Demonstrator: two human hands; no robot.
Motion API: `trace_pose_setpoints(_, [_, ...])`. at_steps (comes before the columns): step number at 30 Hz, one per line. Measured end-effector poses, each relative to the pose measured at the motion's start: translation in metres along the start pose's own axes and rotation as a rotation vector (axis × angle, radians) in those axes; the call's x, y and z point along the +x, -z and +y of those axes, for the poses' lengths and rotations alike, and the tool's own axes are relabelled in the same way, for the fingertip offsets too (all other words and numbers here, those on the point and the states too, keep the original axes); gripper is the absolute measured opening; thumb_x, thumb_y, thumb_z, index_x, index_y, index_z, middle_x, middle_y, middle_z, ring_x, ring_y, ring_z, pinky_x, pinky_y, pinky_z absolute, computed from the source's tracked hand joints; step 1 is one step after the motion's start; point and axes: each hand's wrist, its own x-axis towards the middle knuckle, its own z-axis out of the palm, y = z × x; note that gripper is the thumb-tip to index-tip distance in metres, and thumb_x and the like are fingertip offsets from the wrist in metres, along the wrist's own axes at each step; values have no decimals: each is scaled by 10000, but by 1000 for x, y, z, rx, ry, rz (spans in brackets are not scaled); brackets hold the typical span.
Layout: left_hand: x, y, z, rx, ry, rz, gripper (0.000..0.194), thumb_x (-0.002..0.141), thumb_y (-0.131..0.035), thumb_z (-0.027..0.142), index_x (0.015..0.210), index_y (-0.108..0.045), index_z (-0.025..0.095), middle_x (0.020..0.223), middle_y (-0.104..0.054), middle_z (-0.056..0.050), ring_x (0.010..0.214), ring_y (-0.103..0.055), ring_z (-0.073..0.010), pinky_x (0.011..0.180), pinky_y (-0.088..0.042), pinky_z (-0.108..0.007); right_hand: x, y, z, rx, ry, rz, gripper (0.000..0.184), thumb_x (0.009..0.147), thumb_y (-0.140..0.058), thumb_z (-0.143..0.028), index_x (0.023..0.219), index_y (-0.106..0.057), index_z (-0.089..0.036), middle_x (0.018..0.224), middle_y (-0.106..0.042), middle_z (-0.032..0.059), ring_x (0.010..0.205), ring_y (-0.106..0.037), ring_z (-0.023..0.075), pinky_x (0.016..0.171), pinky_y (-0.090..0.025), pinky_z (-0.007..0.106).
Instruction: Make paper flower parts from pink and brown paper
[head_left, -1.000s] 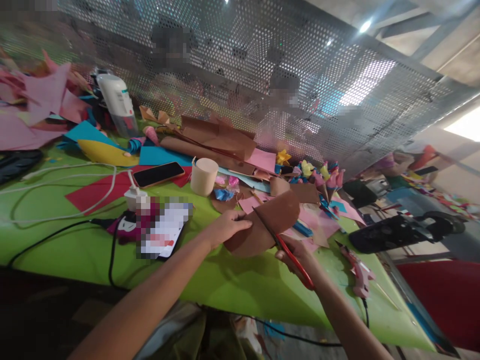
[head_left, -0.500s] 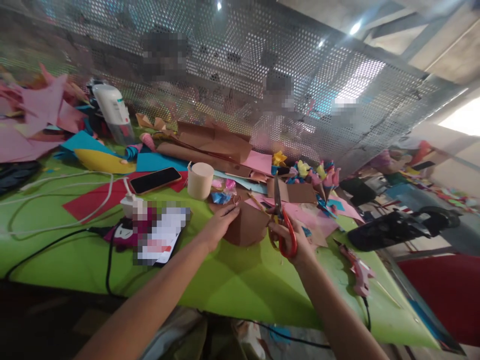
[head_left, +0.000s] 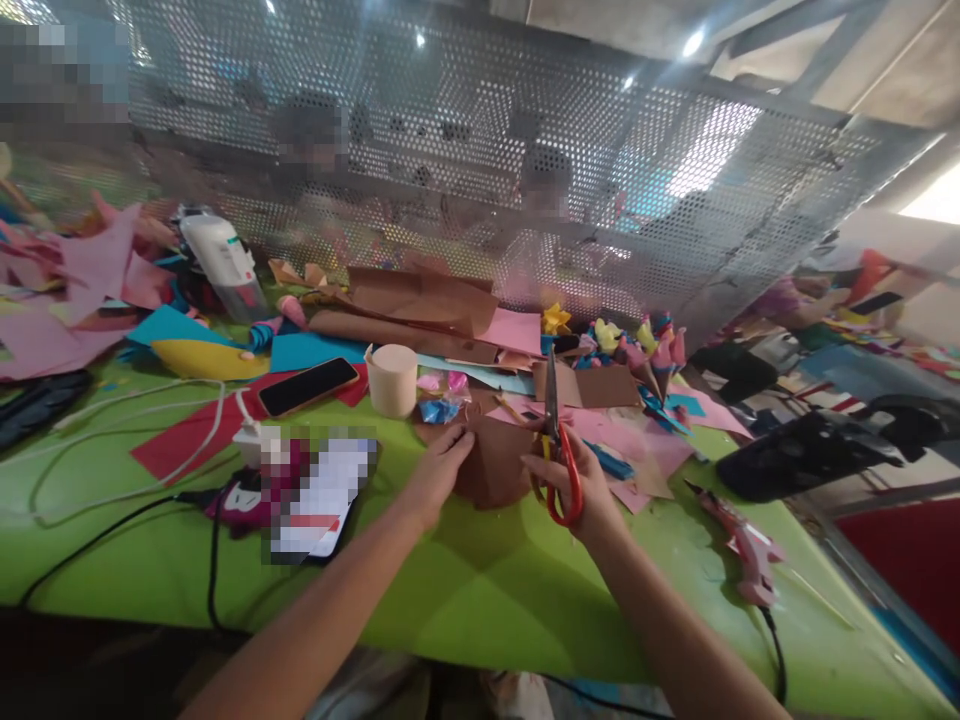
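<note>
My left hand [head_left: 439, 470] pinches the left edge of a piece of brown paper [head_left: 493, 465], which hangs over the green table with a rounded lower edge. In my right hand [head_left: 589, 490] is a pair of scissors [head_left: 566, 475] with red handles, blades pointing up and away. The right fingertips are at the paper's right edge; I cannot tell whether they also grip it. Beyond my left hand lie a blue shiny scrap [head_left: 439, 410] and a cream paper roll [head_left: 393, 382]. Pink paper scraps [head_left: 637, 440] spread past my right hand.
A glue gun [head_left: 750, 555] lies at the right, near a black bottle [head_left: 802, 460]. To the left are a lit phone [head_left: 326, 500], a dark phone [head_left: 309, 387], a purple power strip [head_left: 251, 495] and cables. Brown paper sheets [head_left: 420, 300] lie before a perforated metal screen [head_left: 450, 190].
The view has shifted slightly, so the table things sit a little lower. Both hands still hold the paper and scissors; the scissors have turned a little more upright.
</note>
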Motion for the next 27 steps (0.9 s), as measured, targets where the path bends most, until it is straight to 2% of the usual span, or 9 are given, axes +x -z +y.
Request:
trace_pose_setpoints(4, [-3,0,2,101,-188,-112,490,843,-622,404,1298,-526,248,1118,-685,-43,1082,-598,-216,922,-457,-333,-2,1,-3,-67,60,29,505,566,-857,-279,1019,-639,-228,748,-619,-30,621,-561,127,568,-456,236])
trace_pose_setpoints(6, [-6,1,4,148,-284,-149,577,850,-623,397,1382,-441,266,1122,-663,-46,1029,-593,-194,904,-451,-317,-3,3,-4,-91,71,29,519,561,-864,-269,1023,-631,-228,761,-634,-22,651,-579,142,582,-460,243])
trace_pose_setpoints(8, [-8,3,7,194,-342,-182,573,862,-613,398,1396,-438,286,1180,-634,-55,1026,-578,-185,908,-442,-307,-5,6,-4,-111,68,21,527,570,-866,-264,1035,-619,-229,785,-655,-11,690,-603,160,612,-472,256])
trace_pose_setpoints(12, [-11,4,12,284,-376,-217,371,878,-587,402,1229,-612,281,1271,-602,-57,1103,-550,-200,937,-424,-306,-7,8,-5,-132,83,26,534,577,-871,-295,1035,-604,-229,819,-668,-2,705,-615,170,654,-491,281])
trace_pose_setpoints(15, [-11,5,15,315,-385,-211,272,864,-601,405,1065,-675,237,1184,-637,-59,1064,-565,-203,921,-430,-308,-7,7,-6,-144,120,49,509,575,-872,-322,1000,-607,-227,743,-627,-25,655,-580,153,629,-483,272])
trace_pose_setpoints(19, [-12,6,16,281,-314,-198,294,839,-605,483,916,-648,202,914,-641,-34,872,-577,-182,765,-467,-282,-7,6,-9,-157,156,66,473,603,-852,-362,990,-614,-229,705,-592,-32,636,-553,148,604,-465,265])
trace_pose_setpoints(22, [-10,8,14,273,-254,-226,360,833,-576,548,837,-640,194,838,-605,-23,805,-555,-176,651,-447,-260,-7,6,-9,-126,153,65,438,641,-829,-371,994,-612,-230,669,-550,-43,594,-509,130,548,-415,241])
trace_pose_setpoints(27, [-5,9,10,395,-243,-232,362,794,-634,516,657,-584,184,669,-551,12,700,-523,-154,654,-408,-265,-8,8,-7,-147,172,115,409,698,-776,-408,1021,-591,-238,699,-512,-38,587,-476,123,513,-372,232])
